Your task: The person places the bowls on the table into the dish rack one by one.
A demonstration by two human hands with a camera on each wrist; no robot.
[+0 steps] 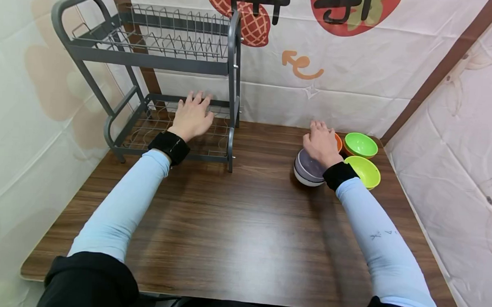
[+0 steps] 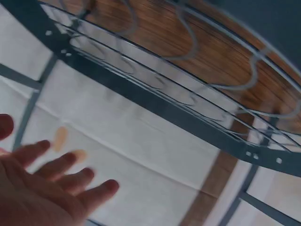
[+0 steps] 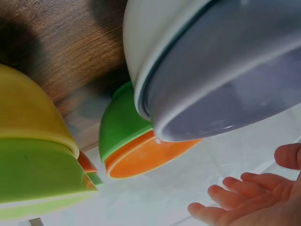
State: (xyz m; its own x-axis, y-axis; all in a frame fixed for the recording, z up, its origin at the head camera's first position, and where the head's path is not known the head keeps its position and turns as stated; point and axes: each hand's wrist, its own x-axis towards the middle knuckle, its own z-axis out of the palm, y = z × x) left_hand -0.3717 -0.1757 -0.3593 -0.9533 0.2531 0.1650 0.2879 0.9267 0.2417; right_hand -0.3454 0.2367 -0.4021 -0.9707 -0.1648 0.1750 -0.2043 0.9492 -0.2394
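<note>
My left hand [image 1: 191, 117] reaches in front of the dish rack [image 1: 151, 60], near its lower shelf, fingers spread and holding nothing. In the left wrist view its extended fingers stand apart from the wire shelf [image 2: 160, 75]. Over at the right, my right hand [image 1: 321, 142] hovers over a grey-purple bowl [image 1: 309, 164] nested in a white bowl [image 1: 305, 180]. The right wrist view has that hand [image 3: 256, 197] beside the grey-purple bowl [image 3: 235, 89], with a gap between them and relaxed fingers. Behind are an orange bowl [image 3: 146, 157] and a green one [image 3: 120, 125].
Right of the grey-purple stack stand a bright green bowl [image 1: 361, 144] and a lime bowl [image 1: 365, 172], the latter above a yellow bowl [image 3: 30, 108]. Printed cloth walls [image 1: 280, 100] enclose the wooden table [image 1: 243, 225] at the back and sides.
</note>
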